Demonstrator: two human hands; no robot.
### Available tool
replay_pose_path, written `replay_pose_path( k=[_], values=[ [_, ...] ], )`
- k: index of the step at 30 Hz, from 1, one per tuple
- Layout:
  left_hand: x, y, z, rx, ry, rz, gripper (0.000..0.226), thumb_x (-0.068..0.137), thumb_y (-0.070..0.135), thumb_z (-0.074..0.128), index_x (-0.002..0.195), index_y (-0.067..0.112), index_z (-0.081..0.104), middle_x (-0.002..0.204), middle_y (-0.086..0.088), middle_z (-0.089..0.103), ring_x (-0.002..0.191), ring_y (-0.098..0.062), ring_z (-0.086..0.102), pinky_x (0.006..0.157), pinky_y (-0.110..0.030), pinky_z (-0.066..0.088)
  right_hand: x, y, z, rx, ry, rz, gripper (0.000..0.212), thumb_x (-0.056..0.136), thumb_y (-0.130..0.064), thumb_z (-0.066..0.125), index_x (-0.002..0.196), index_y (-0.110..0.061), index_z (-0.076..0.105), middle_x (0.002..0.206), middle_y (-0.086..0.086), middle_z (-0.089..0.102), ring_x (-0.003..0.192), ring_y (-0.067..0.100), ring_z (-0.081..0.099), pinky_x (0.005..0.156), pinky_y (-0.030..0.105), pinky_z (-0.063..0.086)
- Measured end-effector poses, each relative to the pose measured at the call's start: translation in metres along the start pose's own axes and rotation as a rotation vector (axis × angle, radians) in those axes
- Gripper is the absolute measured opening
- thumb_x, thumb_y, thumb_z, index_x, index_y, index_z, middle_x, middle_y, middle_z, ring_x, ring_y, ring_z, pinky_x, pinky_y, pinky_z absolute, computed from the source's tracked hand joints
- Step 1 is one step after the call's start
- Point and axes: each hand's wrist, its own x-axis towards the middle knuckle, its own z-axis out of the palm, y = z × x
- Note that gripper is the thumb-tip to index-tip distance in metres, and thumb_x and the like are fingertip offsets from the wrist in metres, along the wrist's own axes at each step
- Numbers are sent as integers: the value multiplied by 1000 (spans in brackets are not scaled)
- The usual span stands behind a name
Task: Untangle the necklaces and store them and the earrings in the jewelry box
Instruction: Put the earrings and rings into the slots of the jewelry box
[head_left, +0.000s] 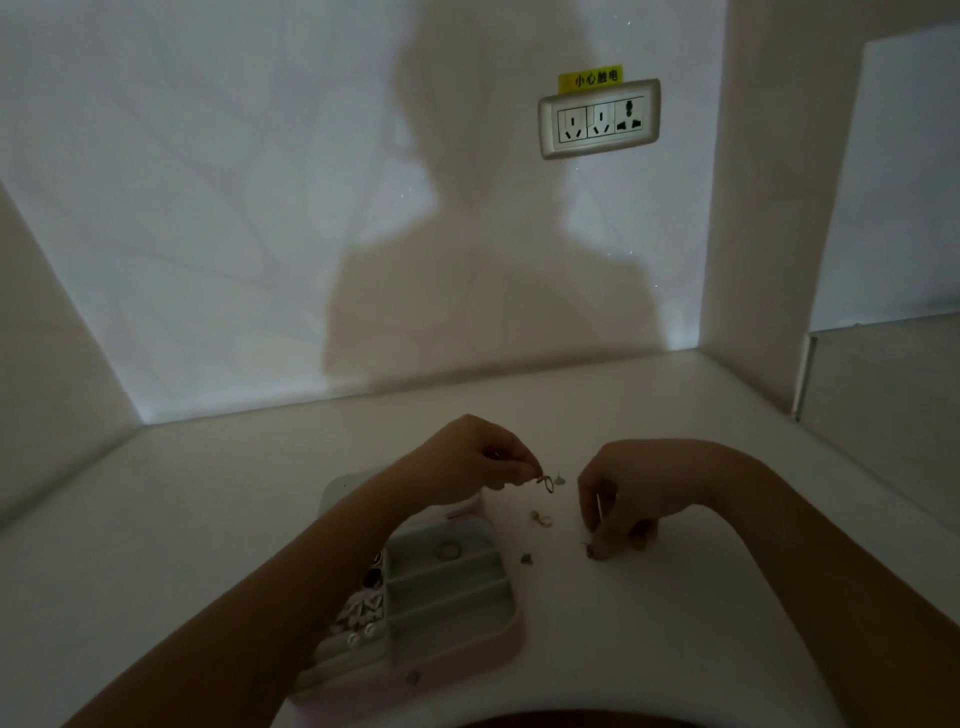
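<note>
An open pink jewelry box (483, 649) with grey-green compartments lies on the white table, partly under my left forearm. One ring (449, 551) sits in its top compartment, and small pieces fill its left side. My left hand (478, 460) hovers above the box's far corner and pinches a small ring-shaped earring (546, 482). My right hand (621, 499) is curled down on the table, pinching a small earring (595, 552) at its fingertips. Loose earrings lie between the hands: a stud (560, 478), another piece (537, 517) and a third (525, 559). No necklace shows.
The white table (675, 623) runs back to a wall with a socket panel (600, 119). A side wall closes the left, and a partition edge (802, 374) stands at the right. The light is dim.
</note>
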Motion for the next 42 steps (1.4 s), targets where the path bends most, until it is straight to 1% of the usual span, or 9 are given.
replay_pose_path(
  k=[3, 6, 9, 12, 18, 22, 29, 35, 42],
  values=[
    [-13, 1, -6, -118, 29, -22, 10, 87, 18, 63, 93, 20, 71, 91, 3, 70, 87, -9, 64, 76, -16, 53, -2, -6, -3, 6, 149, -80, 19, 74, -27, 79, 84, -17, 67, 83, 4, 71, 56, 6, 61, 52, 17, 46],
    [-28, 6, -13, -155, 50, -24, 9, 87, 19, 63, 90, 23, 71, 86, 8, 69, 79, 1, 62, 69, -11, 49, -3, -13, -3, 183, 283, -210, 15, 80, -22, 74, 93, -19, 70, 87, -2, 72, 66, 5, 66, 57, 14, 48],
    [-43, 11, -19, -176, 89, -11, 8, 87, 19, 63, 85, 23, 70, 80, 11, 68, 68, 4, 58, 63, -7, 47, -4, -23, 3, 354, 234, -315, 19, 82, -21, 70, 101, -25, 71, 94, -8, 72, 83, 2, 67, 69, 14, 50],
    [-59, 14, -24, -203, 116, -9, 9, 86, 21, 63, 81, 25, 69, 81, 8, 70, 68, 1, 59, 62, -10, 47, -3, -37, 14, 418, 206, -395, 14, 82, -26, 68, 95, -26, 73, 92, -6, 73, 85, 6, 67, 74, 16, 51],
    [-84, 11, -27, -211, 147, -42, 12, 87, 21, 61, 78, 26, 67, 72, 15, 68, 63, 3, 57, 60, -9, 46, -2, -56, 33, 579, 221, -479, 9, 84, -17, 64, 82, -16, 73, 76, -2, 73, 70, 5, 66, 63, 12, 48],
    [-100, 9, -29, -239, 196, -44, 9, 87, 19, 61, 82, 21, 68, 68, 17, 66, 61, 6, 57, 60, -10, 46, 4, -68, 46, 643, 214, -494, 10, 82, -11, 66, 89, -11, 74, 84, 5, 74, 75, 10, 68, 68, 16, 52],
    [-124, 3, -30, -311, 285, -60, 8, 88, 16, 61, 82, 19, 67, 57, 17, 63, 51, 7, 55, 52, -7, 41, 7, -88, 62, 672, 288, -547, 20, 68, -27, 70, 79, -12, 76, 74, 15, 70, 62, 13, 62, 61, 16, 49],
    [-135, -12, -33, -338, 438, -73, 5, 82, 14, 68, 79, 19, 69, 69, 3, 70, 61, -6, 64, 57, -15, 49, 11, -105, 78, 590, 422, -579, 9, 81, -13, 69, 78, -19, 73, 68, 2, 71, 59, 11, 65, 58, 18, 50],
    [-158, -27, -39, -303, 450, -68, 7, 76, 15, 72, 79, 21, 75, 75, 3, 74, 73, -11, 70, 69, -23, 56, 12, -125, 93, 303, 545, -589, 7, 85, -21, 68, 80, -25, 73, 63, -11, 67, 61, 1, 63, 60, 11, 46]
  ],
)
